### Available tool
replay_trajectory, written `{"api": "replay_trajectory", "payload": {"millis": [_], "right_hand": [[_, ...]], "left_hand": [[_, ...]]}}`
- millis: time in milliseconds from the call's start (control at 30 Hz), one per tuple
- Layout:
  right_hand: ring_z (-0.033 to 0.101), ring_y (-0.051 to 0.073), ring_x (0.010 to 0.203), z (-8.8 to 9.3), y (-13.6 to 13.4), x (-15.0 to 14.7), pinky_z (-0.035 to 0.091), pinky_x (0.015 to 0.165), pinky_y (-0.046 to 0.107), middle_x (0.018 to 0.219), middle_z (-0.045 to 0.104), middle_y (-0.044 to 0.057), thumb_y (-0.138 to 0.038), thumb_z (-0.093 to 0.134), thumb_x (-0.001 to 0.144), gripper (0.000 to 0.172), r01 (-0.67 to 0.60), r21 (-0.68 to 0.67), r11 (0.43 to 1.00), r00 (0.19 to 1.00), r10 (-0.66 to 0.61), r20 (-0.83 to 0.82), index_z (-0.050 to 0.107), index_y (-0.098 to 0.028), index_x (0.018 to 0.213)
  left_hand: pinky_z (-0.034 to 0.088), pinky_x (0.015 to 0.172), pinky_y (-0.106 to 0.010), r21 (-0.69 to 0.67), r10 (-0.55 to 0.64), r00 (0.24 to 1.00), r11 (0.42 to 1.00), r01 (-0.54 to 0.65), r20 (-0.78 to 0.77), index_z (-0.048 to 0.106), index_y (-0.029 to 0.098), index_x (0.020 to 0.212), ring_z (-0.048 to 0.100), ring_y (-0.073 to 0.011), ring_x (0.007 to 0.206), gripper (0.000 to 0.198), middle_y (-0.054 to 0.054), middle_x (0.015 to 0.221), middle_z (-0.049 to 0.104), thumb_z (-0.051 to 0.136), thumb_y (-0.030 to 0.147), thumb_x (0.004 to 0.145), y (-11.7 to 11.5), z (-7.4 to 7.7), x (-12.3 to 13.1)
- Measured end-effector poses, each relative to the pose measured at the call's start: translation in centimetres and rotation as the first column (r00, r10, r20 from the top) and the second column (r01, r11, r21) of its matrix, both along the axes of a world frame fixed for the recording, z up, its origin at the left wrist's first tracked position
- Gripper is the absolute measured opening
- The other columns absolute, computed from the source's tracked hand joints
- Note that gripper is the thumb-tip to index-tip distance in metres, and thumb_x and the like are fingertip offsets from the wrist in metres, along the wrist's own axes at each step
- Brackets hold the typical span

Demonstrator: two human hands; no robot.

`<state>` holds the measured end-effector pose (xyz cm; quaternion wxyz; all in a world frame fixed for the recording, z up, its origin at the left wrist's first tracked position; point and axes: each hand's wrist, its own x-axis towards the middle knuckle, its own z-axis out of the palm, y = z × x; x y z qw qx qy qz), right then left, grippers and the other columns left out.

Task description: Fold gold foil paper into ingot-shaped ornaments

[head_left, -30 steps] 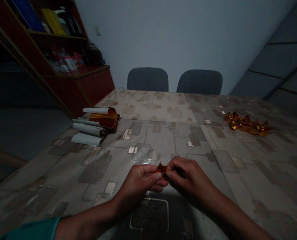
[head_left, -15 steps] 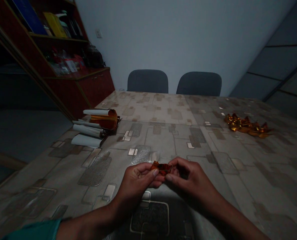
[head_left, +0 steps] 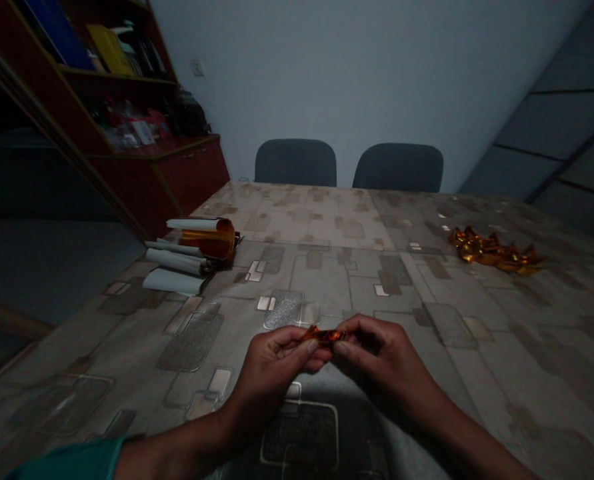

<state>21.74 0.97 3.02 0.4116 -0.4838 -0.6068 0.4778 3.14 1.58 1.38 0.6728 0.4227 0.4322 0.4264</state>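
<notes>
Between my two hands is a small folded piece of shiny gold-orange foil paper (head_left: 328,335), held just above the near part of the table. My left hand (head_left: 277,353) pinches its left end, thumb on top and fingers underneath. At the right end, my right hand (head_left: 379,347) grips it between thumb and fingers. Fingers cover both ends of the paper. Over to the right lies a row of folded gold foil paper pieces (head_left: 494,251). On the left rests a stack of curled foil sheets (head_left: 209,241), gold on one face and pale on the other.
A patterned cloth covers the table (head_left: 321,280). Two grey chairs (head_left: 295,162) stand behind its far edge, against the wall. A red-brown cabinet (head_left: 177,170) with loaded shelves is at the back left.
The foil piece now looks flatter and narrower from above. My right thumb and fingers have closed in a little on its right end. My left hand has barely moved.
</notes>
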Motion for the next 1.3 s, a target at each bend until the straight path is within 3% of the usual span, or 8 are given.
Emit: {"api": "replay_trajectory", "payload": {"millis": [133, 300, 467, 600, 800, 1100, 1200, 1300], "right_hand": [[0.058, 0.016, 0.066, -0.1, -0.1, 0.2, 0.042, 0.06, 0.029, 0.071, 0.068, 0.002, -0.028, 0.065, 0.085, 0.012, 0.006, 0.017, 1.0, 1.0, -0.006, 0.023, 0.072, -0.019, 0.08], [0.063, 0.018, 0.074, 0.4, 0.0, 0.6, 0.047, 0.068, 0.031, 0.083, 0.07, 0.003, -0.024, 0.071, 0.079, 0.028, -0.001, 0.056, 0.998, 0.999, -0.001, 0.035, 0.069, -0.019, 0.106], [0.061, 0.017, 0.069, 0.4, 0.0, 0.2, 0.045, 0.063, 0.029, 0.076, 0.07, 0.003, -0.026, 0.064, 0.085, 0.01, -0.023, 0.054, 0.998, 0.998, 0.02, 0.061, 0.07, -0.019, 0.086], [0.058, 0.015, 0.065, 0.3, 0.0, 0.2, 0.042, 0.06, 0.028, 0.071, 0.067, 0.003, -0.027, 0.059, 0.088, 0.016, -0.046, 0.042, 0.998, 0.997, 0.043, 0.064, 0.069, -0.018, 0.079], [0.06, 0.015, 0.072, 0.9, 0.1, 0.9, 0.043, 0.063, 0.027, 0.081, 0.068, 0.002, -0.03, 0.065, 0.087, 0.016, -0.042, -0.031, 0.999, 0.998, 0.041, -0.037, 0.066, -0.02, 0.099], [0.053, 0.015, 0.062, 0.0, 0.0, 0.0, 0.038, 0.057, 0.028, 0.068, 0.062, 0.001, -0.03, 0.057, 0.09, 0.02, -0.013, 0.021, 1.0, 0.997, 0.011, 0.074, 0.063, -0.018, 0.076], [0.057, 0.016, 0.068, 0.3, 0.0, 0.5, 0.042, 0.06, 0.029, 0.076, 0.065, 0.002, -0.03, 0.061, 0.088, 0.013, -0.051, -0.008, 0.999, 0.999, 0.051, 0.019, 0.066, -0.019, 0.093], [0.059, 0.017, 0.071, 1.0, 0.1, 1.2, 0.044, 0.064, 0.03, 0.082, 0.066, 0.001, -0.024, 0.068, 0.083, 0.026, -0.023, 0.04, 0.999, 0.998, 0.021, 0.051, 0.064, -0.022, 0.109]], "left_hand": [[0.059, 0.068, -0.023, -0.006, -0.011, 1.0, 1.0, 0.011, -0.011, 0.074, 0.012, 0.086, 0.074, -0.0166, 0.072, 0.025, -0.008, 0.08, 0.079, 0.079, 0.035, 0.077, 0.0, 0.0, -0.1], [0.058, 0.068, -0.022, -0.011, -0.009, 1.0, 1.0, 0.008, -0.013, 0.074, 0.012, 0.085, 0.074, -0.0159, 0.071, 0.027, -0.009, 0.079, 0.079, 0.08, 0.036, 0.076, 0.1, 0.2, -0.2], [0.058, 0.068, -0.022, -0.026, -0.019, 1.0, 0.999, 0.018, -0.003, 0.074, 0.011, 0.086, 0.074, -0.0154, 0.071, 0.029, -0.009, 0.079, 0.079, 0.081, 0.037, 0.074, 0.1, 0.1, -0.1], [0.057, 0.064, -0.019, -0.079, -0.028, 1.0, 0.996, 0.029, 0.009, 0.074, 0.011, 0.085, 0.073, -0.0136, 0.067, 0.033, -0.009, 0.078, 0.079, 0.083, 0.039, 0.071, 0.3, 0.2, 0.0], [0.056, 0.062, -0.018, -0.133, -0.002, 1.0, 0.991, 0.0, -0.02, 0.073, 0.011, 0.084, 0.073, -0.0137, 0.066, 0.036, -0.009, 0.076, 0.079, 0.085, 0.041, 0.068, 0.5, 0.6, 0.1], [0.056, 0.061, -0.018, -0.165, -0.064, 0.998, 0.984, 0.065, 0.013, 0.074, 0.01, 0.084, 0.074, -0.0158, 0.069, 0.04, -0.01, 0.077, 0.079, 0.086, 0.044, 0.066, 0.4, 0.0, 0.1], [0.055, 0.061, -0.018, -0.191, -0.068, 0.998, 0.979, 0.069, 0.016, 0.074, 0.009, 0.085, 0.074, -0.0151, 0.068, 0.042, -0.01, 0.077, 0.079, 0.087, 0.044, 0.065, 0.6, 0.3, 0.1], [0.055, 0.062, -0.018, -0.199, -0.048, 0.999, 0.979, 0.05, 0.018, 0.073, 0.009, 0.087, 0.074, -0.015, 0.067, 0.042, -0.011, 0.075, 0.079, 0.087, 0.043, 0.065, 0.6, 0.5, 0.0]]}}
